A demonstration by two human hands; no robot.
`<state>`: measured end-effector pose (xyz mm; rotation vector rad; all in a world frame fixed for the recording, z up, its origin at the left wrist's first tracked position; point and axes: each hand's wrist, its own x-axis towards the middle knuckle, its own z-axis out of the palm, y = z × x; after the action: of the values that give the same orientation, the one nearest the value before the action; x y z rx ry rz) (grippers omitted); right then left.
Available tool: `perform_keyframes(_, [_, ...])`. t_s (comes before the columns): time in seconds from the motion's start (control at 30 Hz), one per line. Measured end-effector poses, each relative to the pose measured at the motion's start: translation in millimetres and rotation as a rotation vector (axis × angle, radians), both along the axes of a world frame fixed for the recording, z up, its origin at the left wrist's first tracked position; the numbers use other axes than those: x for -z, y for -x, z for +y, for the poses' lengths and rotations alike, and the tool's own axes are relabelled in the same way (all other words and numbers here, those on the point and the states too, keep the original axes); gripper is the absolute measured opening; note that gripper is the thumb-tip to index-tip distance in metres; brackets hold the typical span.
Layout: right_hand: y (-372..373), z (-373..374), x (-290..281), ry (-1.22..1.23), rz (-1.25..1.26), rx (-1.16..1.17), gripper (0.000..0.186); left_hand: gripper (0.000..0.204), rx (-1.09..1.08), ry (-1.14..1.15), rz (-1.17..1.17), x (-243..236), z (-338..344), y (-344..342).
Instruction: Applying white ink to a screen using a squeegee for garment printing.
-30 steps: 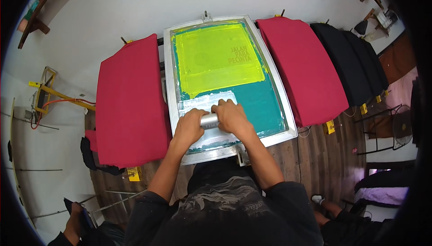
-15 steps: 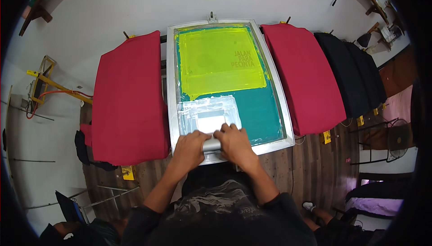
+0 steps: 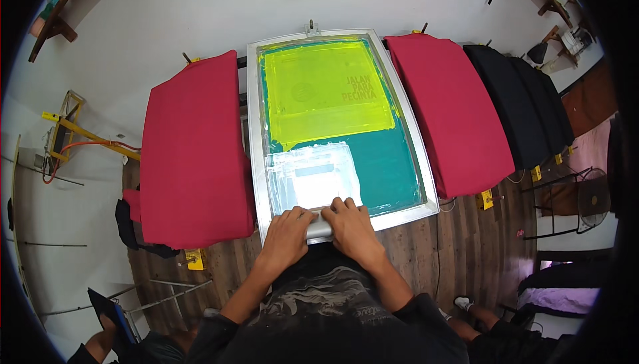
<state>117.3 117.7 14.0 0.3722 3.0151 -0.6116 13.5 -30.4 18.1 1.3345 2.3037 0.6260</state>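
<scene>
A silver-handled squeegee (image 3: 319,229) sits at the near edge of a metal-framed printing screen (image 3: 426,158). My left hand (image 3: 286,232) grips its left end and my right hand (image 3: 353,228) its right end, fingers curled over the top; the blade is hidden beneath them. White ink (image 3: 326,181) is spread over the mesh just beyond the squeegee, at the near left of a green area (image 3: 383,178). The far part of the screen carries yellow-green tape or film (image 3: 319,91) with faint lettering. What lies under the screen cannot be seen.
Red fabric (image 3: 196,151) covers a board at the left, and more red fabric (image 3: 452,118) one at the right. Black-covered boards (image 3: 509,111) stand farther right. Other people (image 3: 100,344) are at the lower left and lower right. A fan (image 3: 592,194) stands at the far right.
Both hands have drawn the squeegee nearer, to the screen's near edge. More white ink now shows beyond it, over the small rectangle. At the lower left, another person's arm and a dark panel have shifted.
</scene>
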Motion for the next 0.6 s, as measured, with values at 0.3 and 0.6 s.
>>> perform_keyframes(0.3, [21,4,20,-0.068,0.209,0.075,0.039,0.054,-0.078,-0.204,0.148,31,11,12])
perform_keyframes(0.6, [8,4,-2,-0.006,0.032,0.004,0.041,0.05,-0.063,-0.114,0.037,2,1,4])
